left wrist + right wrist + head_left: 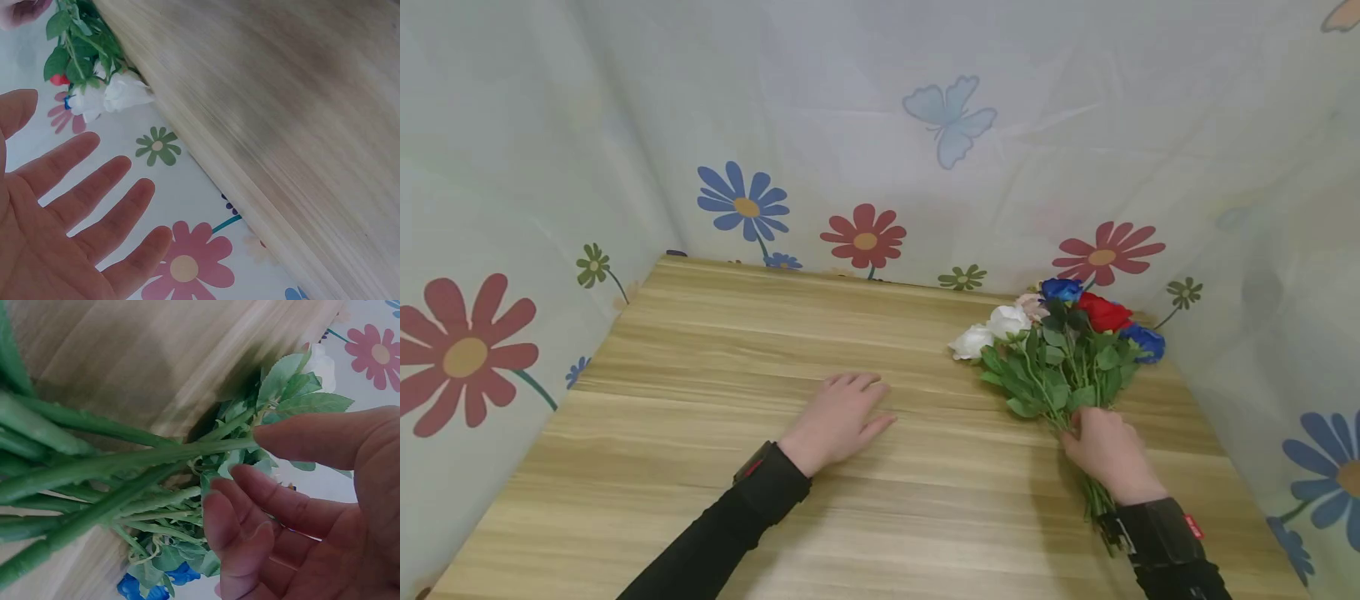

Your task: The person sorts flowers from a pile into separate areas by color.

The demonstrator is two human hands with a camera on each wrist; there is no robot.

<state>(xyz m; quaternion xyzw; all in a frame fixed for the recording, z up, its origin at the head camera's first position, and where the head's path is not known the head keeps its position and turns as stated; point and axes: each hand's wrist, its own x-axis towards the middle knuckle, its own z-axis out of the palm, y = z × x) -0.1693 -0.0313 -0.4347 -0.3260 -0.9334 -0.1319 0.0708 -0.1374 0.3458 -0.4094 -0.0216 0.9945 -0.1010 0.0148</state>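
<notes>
Green-stemmed bouquet [1055,356], gripped in right hand [1108,448], well apart from left hand [837,423] (outspread)

Head cam: 2 hands, i.e. L hand [837,421] ctr, R hand [1108,450] lower R. 1 bouquet [1054,379] R of ctr, 6 blooms visible: 2 white roses [1009,322], 2 blue roses [1062,289], 1 red rose [1103,313], 1 blush rose [1032,308]; stems [125,464] overlap, no. unclear. Prints: 3 lg. red daisies [865,242], 1 whole blue butterfly [952,123] upper ctr.
</notes>
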